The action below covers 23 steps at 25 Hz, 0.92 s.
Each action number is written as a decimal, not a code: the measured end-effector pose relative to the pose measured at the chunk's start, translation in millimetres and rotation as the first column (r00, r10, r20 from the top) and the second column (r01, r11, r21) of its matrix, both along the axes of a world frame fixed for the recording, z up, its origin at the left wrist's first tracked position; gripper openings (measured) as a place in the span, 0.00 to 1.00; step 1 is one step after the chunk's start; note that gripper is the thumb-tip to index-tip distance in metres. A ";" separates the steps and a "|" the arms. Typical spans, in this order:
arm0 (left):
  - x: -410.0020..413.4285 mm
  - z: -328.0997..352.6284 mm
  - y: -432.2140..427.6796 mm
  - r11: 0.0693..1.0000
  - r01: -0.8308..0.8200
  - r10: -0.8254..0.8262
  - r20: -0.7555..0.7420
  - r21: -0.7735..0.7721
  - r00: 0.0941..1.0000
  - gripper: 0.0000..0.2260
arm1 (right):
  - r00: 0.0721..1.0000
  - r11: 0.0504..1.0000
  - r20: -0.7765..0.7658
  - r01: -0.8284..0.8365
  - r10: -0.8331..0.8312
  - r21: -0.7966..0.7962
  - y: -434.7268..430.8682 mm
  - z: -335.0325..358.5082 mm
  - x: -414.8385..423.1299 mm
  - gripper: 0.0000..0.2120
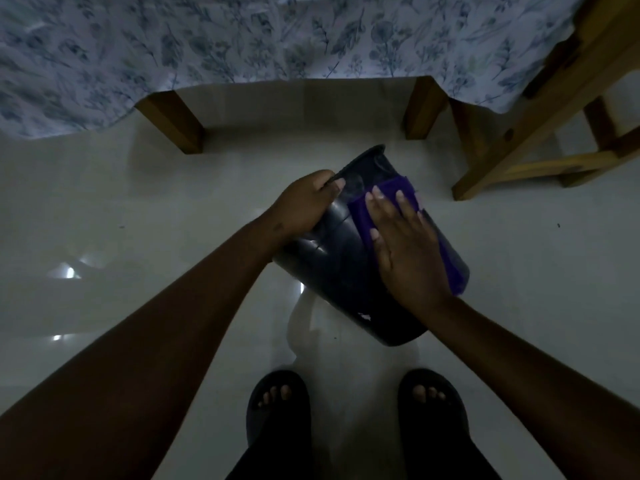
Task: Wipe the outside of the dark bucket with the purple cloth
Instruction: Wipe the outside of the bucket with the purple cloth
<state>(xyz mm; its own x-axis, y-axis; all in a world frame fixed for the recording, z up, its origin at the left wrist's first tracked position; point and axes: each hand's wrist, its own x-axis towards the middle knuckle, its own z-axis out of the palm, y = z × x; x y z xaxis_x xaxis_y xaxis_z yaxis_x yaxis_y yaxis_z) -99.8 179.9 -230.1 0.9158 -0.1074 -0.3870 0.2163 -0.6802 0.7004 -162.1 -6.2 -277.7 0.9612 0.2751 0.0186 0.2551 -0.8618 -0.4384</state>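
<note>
Hands mid-wipe: our left hand (304, 202) grips the rim of the tilted bucket (332, 268), our right hand (405, 244) lies spread flat, pressing the cloth (391, 192) to its upper side; next, we judge, turn it for unwiped sides.

A pale glossy floor (138, 202) is seen throughout. A floral sheet (242, 36) is draped across the top, two wooden legs (173, 123) exposed beneath it. A wooden stool (540, 143) is set upper right.

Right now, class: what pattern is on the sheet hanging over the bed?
Blue-grey leaves and sprigs on a pale bedsheet, in the head view.
</note>
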 end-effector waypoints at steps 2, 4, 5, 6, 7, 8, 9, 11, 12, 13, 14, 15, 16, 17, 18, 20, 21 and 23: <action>-26.5 -8.8 20.3 1.000 -0.010 0.009 -0.031 -0.021 0.999 0.15 | 1.000 1.000 -0.015 -0.003 0.003 0.025 -6.0 -3.4 10.6 0.24; -47.5 -20.0 32.5 0.998 -0.051 0.050 0.036 0.030 0.998 0.17 | 1.000 0.999 -0.023 0.016 -0.015 0.041 -6.2 -3.4 10.7 0.24; -50.0 -24.0 31.7 0.994 -0.090 0.085 0.083 0.060 0.993 0.17 | 1.000 0.999 -0.021 0.020 -0.020 0.031 -3.5 -3.8 3.0 0.24; -48.2 -25.4 28.9 0.989 -0.116 0.103 0.134 0.094 0.986 0.18 | 1.000 1.000 -0.013 0.005 -0.005 0.006 0.3 -4.1 -9.5 0.24; -43.4 -23.3 25.2 0.985 -0.115 0.090 0.178 0.132 0.980 0.18 | 0.999 0.999 0.004 -0.037 0.037 -0.024 4.0 -4.8 -24.0 0.24; -38.2 -18.7 19.7 0.981 -0.085 0.047 0.207 0.175 0.977 0.19 | 0.994 0.993 0.033 -0.102 0.104 -0.062 6.4 -6.7 -39.3 0.24; -34.5 -15.5 14.9 0.975 -0.044 -0.005 0.218 0.218 0.976 0.20 | 0.984 0.981 0.056 -0.164 0.171 -0.100 5.8 -7.9 -52.5 0.24; -32.4 -12.2 7.0 0.973 0.024 -0.071 0.201 0.228 0.977 0.19 | 0.974 0.971 0.055 -0.214 0.221 -0.107 -1.6 -8.9 -51.8 0.24; -33.0 -11.6 4.0 0.978 0.040 -0.077 0.176 0.203 0.981 0.19 | 0.986 0.985 0.028 -0.161 0.163 -0.066 -4.5 -8.2 -39.5 0.24; -33.8 -12.1 1.1 0.984 0.037 -0.064 0.154 0.172 0.986 0.18 | 0.997 0.998 -0.059 -0.054 0.056 0.031 -6.3 -6.9 -21.7 0.23; -34.0 -12.3 -1.7 0.989 0.019 -0.040 0.142 0.147 0.989 0.18 | 0.985 0.986 -0.164 0.079 -0.054 0.150 -8.0 -6.9 -0.2 0.23; -33.5 -13.9 -3.8 0.990 -0.004 -0.015 0.135 0.139 0.991 0.18 | 0.956 0.950 -0.269 0.188 -0.118 0.250 -11.4 -7.0 15.5 0.23; -31.9 -14.7 -5.4 0.988 -0.020 0.000 0.129 0.151 0.992 0.18 | 0.933 0.927 -0.329 0.245 -0.147 0.282 -11.7 -6.9 19.0 0.23; -27.3 -15.3 -7.0 0.984 -0.022 0.001 0.117 0.179 0.993 0.19 | 0.938 0.934 -0.313 0.236 -0.148 0.267 -8.9 -5.9 10.2 0.23; -20.8 -15.4 -9.0 0.977 -0.009 -0.012 0.095 0.211 0.995 0.20 | 0.960 0.955 -0.254 0.182 -0.120 0.235 -4.4 -5.0 -6.4 0.24; -7.3 -17.6 -15.5 0.966 0.018 -0.036 0.064 0.257 0.997 0.20 | 0.994 0.995 -0.108 -0.005 0.016 0.104 7.2 -0.9 -52.2 0.24; -0.8 -17.7 -21.2 0.962 0.027 -0.048 0.073 0.271 0.996 0.20 | 0.994 0.996 -0.070 -0.082 0.085 0.041 6.5 -2.4 -67.7 0.24; 7.4 -14.5 -34.0 0.961 0.046 -0.076 0.101 0.273 0.992 0.19 | 0.996 0.996 -0.009 -0.085 0.086 0.015 -1.2 -7.3 -60.5 0.23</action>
<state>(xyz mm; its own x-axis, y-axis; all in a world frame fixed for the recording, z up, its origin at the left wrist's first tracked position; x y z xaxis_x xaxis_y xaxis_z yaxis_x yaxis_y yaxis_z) -92.3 146.0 -244.7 0.9492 -0.0699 -0.3067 0.1007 -0.8563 0.5066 -222.6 -7.3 -285.0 0.9343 0.3561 0.0139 0.3232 -0.8304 -0.4539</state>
